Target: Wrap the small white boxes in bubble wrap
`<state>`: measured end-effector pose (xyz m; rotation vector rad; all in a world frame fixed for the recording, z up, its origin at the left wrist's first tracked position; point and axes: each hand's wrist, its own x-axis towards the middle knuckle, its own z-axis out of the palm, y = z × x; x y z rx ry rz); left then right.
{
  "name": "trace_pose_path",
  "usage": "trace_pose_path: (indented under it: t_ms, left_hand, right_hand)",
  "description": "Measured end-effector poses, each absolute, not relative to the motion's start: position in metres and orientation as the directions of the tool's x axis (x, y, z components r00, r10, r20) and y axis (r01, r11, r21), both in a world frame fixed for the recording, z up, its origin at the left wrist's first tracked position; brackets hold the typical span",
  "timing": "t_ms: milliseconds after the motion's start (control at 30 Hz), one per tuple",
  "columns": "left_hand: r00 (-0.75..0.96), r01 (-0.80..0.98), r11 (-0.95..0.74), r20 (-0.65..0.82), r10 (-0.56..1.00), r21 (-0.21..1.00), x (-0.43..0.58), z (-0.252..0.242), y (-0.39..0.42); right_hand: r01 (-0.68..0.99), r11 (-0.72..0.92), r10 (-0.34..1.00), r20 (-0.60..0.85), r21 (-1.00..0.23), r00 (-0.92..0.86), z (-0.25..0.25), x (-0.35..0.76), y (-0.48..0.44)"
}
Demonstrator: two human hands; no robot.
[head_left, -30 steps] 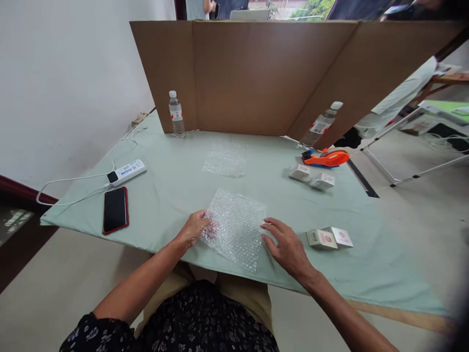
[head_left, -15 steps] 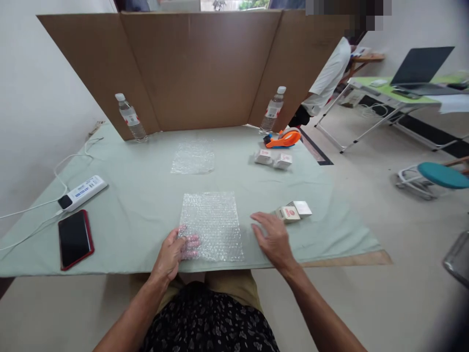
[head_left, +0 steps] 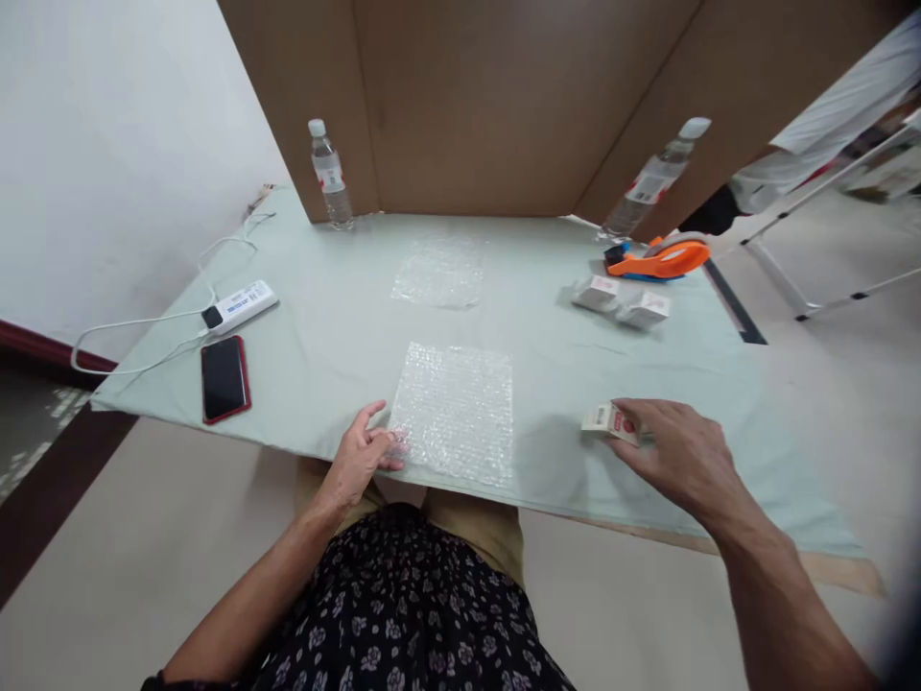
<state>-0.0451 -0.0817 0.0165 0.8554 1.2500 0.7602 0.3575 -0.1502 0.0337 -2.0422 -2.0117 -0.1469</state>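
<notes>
A square of bubble wrap (head_left: 457, 413) lies flat near the front edge of the table. At its left edge is my left hand (head_left: 364, 456), its fingers apart and the lower fingertips showing through the plastic. Over to the right, my right hand (head_left: 676, 446) has its thumb and fingers around a small printed carton (head_left: 611, 420) standing on the cloth. The hand covers most of that spot, so a second carton there is hidden. Farther back sit two small wrapped cartons (head_left: 623, 299), beside an orange tape dispenser (head_left: 658, 259).
Another bubble wrap sheet (head_left: 440, 274) lies farther back. A cardboard screen (head_left: 489, 115) stands behind, with a water bottle (head_left: 331, 178) at the left and another bottle (head_left: 651, 182) at the right. On the left are a phone (head_left: 224, 379) and a white power strip (head_left: 245, 305) with cables.
My right hand has moved right from beside the bubble wrap and closed around a small carton. My left hand's index finger has lifted off the wrap's edge. The view has tilted down and turned left.
</notes>
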Motion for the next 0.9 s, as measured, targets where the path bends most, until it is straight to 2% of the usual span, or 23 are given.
trace_pose_path:
  t_ms: [133, 200, 333, 467, 900]
  left_hand:
    - [0.173, 0.037, 0.466, -0.465, 0.868, 0.884, -0.044, 0.019, -0.083]
    - [0.19, 0.078, 0.452, -0.458, 0.868, 0.889, -0.043, 0.017, -0.083]
    - [0.185, 0.136, 0.435, -0.454, 0.872, 0.89, -0.042, 0.009, -0.084]
    - [0.188, 0.145, 0.409, -0.431, 0.883, 0.901, -0.043, 0.005, -0.084]
    - [0.23, 0.247, 0.393, -0.447, 0.864, 0.886, -0.045, 0.005, -0.081]
  right_hand:
    - [0.903, 0.198, 0.959, 0.265, -0.382, -0.098, 0.05, 0.291, -0.133]
    - [0.855, 0.283, 0.95, 0.25, -0.435, -0.187, 0.049, 0.253, -0.118]
    - [0.845, 0.354, 0.935, 0.157, -0.401, -0.318, 0.034, 0.2, -0.091]
    - [0.863, 0.351, 0.936, 0.111, -0.364, -0.334, 0.019, 0.188, -0.081]
    - [0.866, 0.306, 0.947, 0.216, -0.396, -0.236, 0.006, 0.198, -0.081]
